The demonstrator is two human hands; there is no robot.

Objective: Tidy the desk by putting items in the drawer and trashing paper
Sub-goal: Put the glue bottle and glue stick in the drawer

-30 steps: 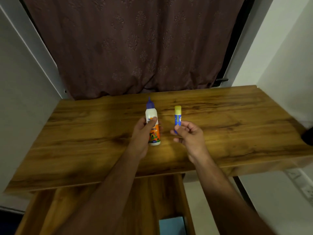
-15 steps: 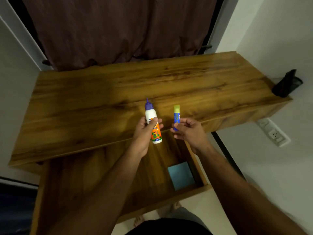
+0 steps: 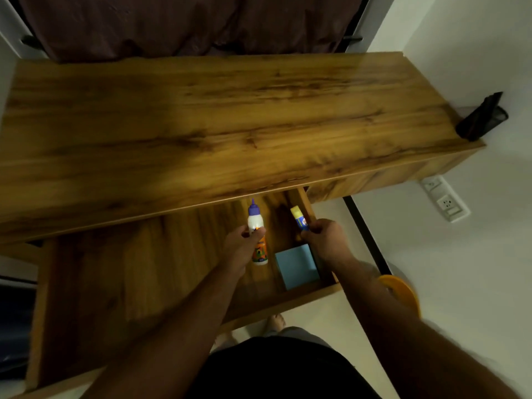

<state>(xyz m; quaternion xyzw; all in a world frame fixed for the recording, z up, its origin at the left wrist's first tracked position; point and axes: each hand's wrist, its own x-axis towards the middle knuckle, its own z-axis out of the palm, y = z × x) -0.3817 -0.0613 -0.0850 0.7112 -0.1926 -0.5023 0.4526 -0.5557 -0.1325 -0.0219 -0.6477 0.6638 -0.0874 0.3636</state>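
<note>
the desk [image 3: 201,116] fills most of the view, a long wooden top. under its front edge the drawer [image 3: 115,298] is pulled out wide toward the person. in the drawer's right corner lies a light blue pad of paper [image 3: 296,266], flat on the bottom.

both hands are over the open drawer. the left hand [image 3: 241,249] has its fingers curled around the glue bottle [image 3: 256,228], a white bottle with a purple cap and an orange label, pointing away from the person. the right hand [image 3: 322,237] pinches the lower end of the glue stick [image 3: 299,218], blue with a yellow cap, very near the right wall of the drawer.

i think both things are about to be put down inside the drawer. the risks look small but real. the glue stick is held only at its end, so it may slip and roll, or hit the side wall and fall outside to the floor. if the bottle is set upright, the closing drawer may knock its cap against the desk edge; lying flat seems safer. the bottle may also land on the blue pad and bend it.
</note>
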